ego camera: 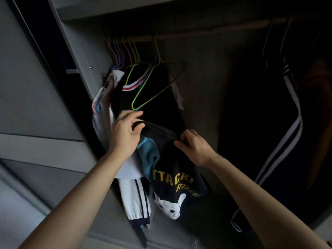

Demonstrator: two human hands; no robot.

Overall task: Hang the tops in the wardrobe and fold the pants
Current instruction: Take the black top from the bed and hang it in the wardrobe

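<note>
A dark top (172,178) with yellow "ATTACK!" lettering and a white cartoon figure hangs down inside the wardrobe. My left hand (126,133) grips its dark neck edge on the left, and my right hand (193,146) pinches the same edge on the right. Just above my hands a lime-green wire hanger (142,87) hangs from the rail (206,31) against a black garment (161,97) with a red-and-white striped collar. Light blue fabric (149,153) shows under my left hand.
Several coloured hangers (124,51) crowd the rail's left end. White and pale clothes (107,97) hang by the grey wardrobe wall (79,56). A white sleeve with dark stripes (134,200) dangles low. A dark jacket with white stripes (287,126) hangs on the right.
</note>
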